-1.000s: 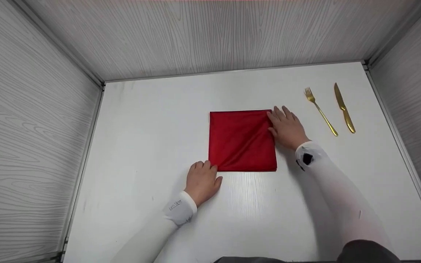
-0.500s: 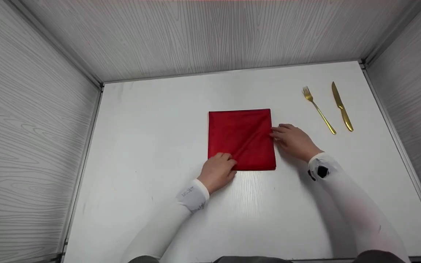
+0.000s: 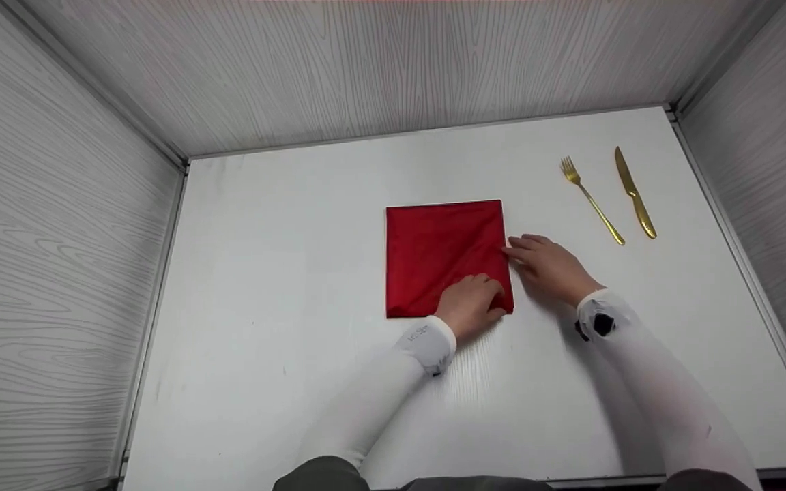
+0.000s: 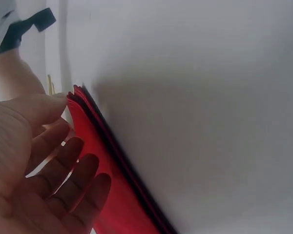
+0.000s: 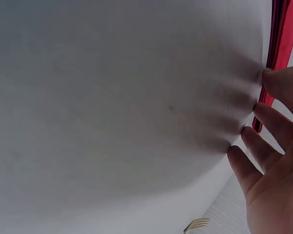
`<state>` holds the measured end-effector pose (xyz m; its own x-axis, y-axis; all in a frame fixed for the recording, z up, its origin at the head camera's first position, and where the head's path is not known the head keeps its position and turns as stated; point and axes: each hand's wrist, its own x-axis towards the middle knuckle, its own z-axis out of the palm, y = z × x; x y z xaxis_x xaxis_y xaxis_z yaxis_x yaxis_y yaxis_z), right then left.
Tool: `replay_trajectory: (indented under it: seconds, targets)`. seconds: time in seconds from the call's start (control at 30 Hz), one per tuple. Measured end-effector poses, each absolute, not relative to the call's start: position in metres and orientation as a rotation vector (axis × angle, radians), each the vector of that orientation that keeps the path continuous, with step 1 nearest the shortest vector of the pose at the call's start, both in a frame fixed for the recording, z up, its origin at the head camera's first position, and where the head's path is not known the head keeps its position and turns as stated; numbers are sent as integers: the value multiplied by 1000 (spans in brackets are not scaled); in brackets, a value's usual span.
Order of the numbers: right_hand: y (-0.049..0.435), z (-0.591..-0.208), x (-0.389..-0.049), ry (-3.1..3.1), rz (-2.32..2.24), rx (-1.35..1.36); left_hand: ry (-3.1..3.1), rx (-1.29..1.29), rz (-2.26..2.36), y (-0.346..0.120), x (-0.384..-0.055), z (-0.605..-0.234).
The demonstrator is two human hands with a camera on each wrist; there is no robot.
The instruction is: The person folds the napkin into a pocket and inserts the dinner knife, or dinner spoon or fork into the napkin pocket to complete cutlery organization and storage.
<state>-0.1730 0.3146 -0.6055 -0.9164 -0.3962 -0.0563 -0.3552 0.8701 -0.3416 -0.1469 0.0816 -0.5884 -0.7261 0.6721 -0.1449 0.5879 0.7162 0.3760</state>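
A red cloth napkin (image 3: 427, 252), folded to a square with several layers at its edge, lies flat on the white table with a diagonal crease across it. My left hand (image 3: 470, 305) is over the napkin's near right corner. In the left wrist view its fingers (image 4: 71, 161) are loosely bent above the red cloth, the thumb tip right at the layered corner. Beside the napkin's right edge is my right hand (image 3: 551, 267), fingers spread. In the right wrist view its fingertips (image 5: 256, 108) rest on the tabletop along that edge.
A gold fork (image 3: 592, 200) and a gold knife (image 3: 634, 194) lie side by side at the back right of the table (image 3: 277, 259). Grey wood-grain panels (image 3: 393, 61) stand at the back and both sides.
My left hand has slid rightward along the napkin's near edge, from its left corner to its right corner. My right hand has come nearer from the far right corner to mid-edge.
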Motion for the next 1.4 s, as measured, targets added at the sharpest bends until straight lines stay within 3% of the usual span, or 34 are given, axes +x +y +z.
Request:
replay_trajectory:
  seconds: [0.63, 0.9, 1.4]
  targets:
    - [314, -593, -123, 2864, -644, -392, 2585, 663, 689, 78, -153, -591]
    - [299, -587, -96, 2924, -542, -542, 2489, 497, 922, 75, -156, -592]
    - [279, -601, -65, 2948, -455, -713, 2465, 468, 1082, 62, -175, -584]
